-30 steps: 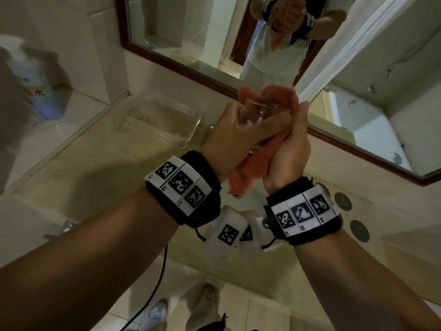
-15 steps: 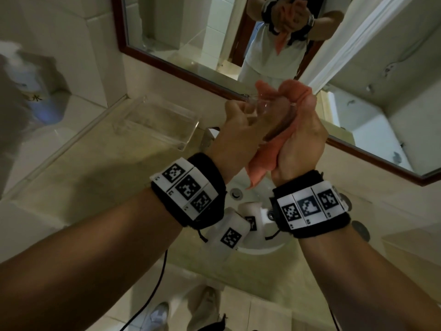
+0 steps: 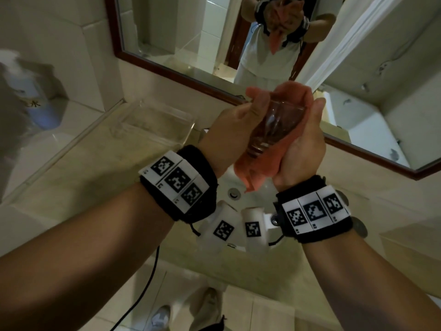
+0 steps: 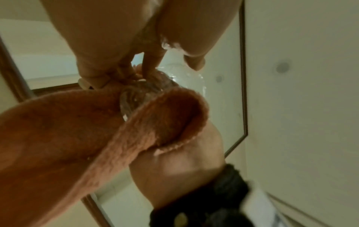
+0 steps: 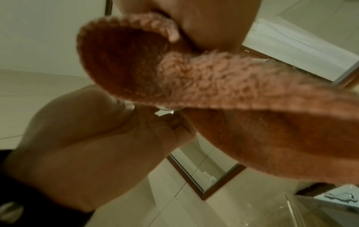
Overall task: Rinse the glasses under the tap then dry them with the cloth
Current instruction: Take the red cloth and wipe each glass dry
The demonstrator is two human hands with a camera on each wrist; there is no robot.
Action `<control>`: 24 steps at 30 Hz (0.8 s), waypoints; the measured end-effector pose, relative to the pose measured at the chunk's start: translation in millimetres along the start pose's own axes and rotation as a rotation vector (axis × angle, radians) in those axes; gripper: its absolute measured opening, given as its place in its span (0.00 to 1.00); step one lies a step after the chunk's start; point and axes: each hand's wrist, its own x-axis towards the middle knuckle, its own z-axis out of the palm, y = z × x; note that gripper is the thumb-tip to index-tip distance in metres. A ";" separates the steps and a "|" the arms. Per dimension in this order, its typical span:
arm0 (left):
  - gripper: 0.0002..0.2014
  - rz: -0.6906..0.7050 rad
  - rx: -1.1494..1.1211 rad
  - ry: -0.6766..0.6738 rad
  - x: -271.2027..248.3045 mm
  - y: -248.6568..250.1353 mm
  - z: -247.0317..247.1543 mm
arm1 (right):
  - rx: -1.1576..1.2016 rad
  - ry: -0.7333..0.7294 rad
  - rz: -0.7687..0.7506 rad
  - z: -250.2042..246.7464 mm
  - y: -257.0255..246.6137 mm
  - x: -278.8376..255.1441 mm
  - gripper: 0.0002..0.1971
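Observation:
A clear drinking glass (image 3: 274, 125) is held up in front of the mirror, base toward me, wrapped on its right side in an orange cloth (image 3: 267, 163). My left hand (image 3: 241, 123) grips the glass near its rim, thumb on top. My right hand (image 3: 303, 144) cups the cloth around the glass from the right. In the left wrist view the glass (image 4: 153, 90) shows between my fingers and the cloth (image 4: 81, 132). In the right wrist view the cloth (image 5: 223, 86) covers most of the glass.
Below my hands lies the white sink (image 3: 262, 194) with its drain (image 3: 233, 193). A clear plastic tray (image 3: 155, 125) sits on the beige counter at the left. A soap bottle (image 3: 35, 101) stands at the far left. The framed mirror (image 3: 191, 44) is close behind.
Both hands have risen slightly with the glass and cloth. The glass has turned in the cloth, and its base now faces me more plainly.

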 end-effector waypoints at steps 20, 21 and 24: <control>0.32 0.010 -0.189 -0.069 -6.2 8.8 18.9 | 0.083 -0.019 -0.006 -16.6 -23.2 0.9 0.28; 0.29 0.013 -0.198 -0.091 -5.5 10.7 19.8 | 0.087 -0.003 -0.005 -16.6 -22.5 0.8 0.27; 0.24 -0.013 -0.216 -0.153 -5.8 15.7 22.4 | 0.177 -0.066 0.012 -9.9 -27.4 -4.4 0.28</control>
